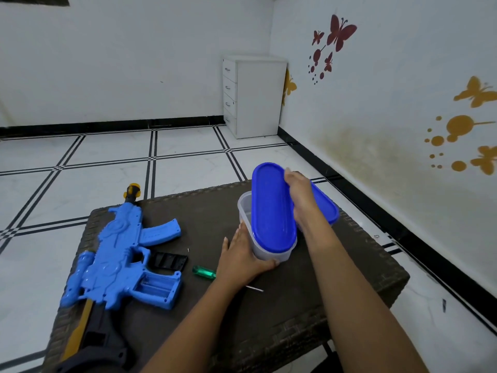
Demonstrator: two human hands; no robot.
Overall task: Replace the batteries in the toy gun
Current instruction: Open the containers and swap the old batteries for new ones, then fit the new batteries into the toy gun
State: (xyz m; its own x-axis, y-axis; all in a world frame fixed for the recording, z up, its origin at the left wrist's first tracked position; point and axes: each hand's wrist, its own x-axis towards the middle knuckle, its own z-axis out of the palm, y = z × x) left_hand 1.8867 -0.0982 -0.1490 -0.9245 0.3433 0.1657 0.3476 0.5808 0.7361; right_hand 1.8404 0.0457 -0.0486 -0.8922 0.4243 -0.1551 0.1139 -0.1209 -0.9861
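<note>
Blue lid (271,208) pinched in your right hand (301,195), left hand (242,254) bracing clear container (265,238) centre frame — jerk it, tub tips, spills.

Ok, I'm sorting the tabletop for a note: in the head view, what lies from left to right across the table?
Toy gun → black battery cover → green-handled screwdriver → left hand → clear container → blue lid → right hand.

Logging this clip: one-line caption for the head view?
Left hand steadies tub, right hand lifts lid; gun lies open.
</note>
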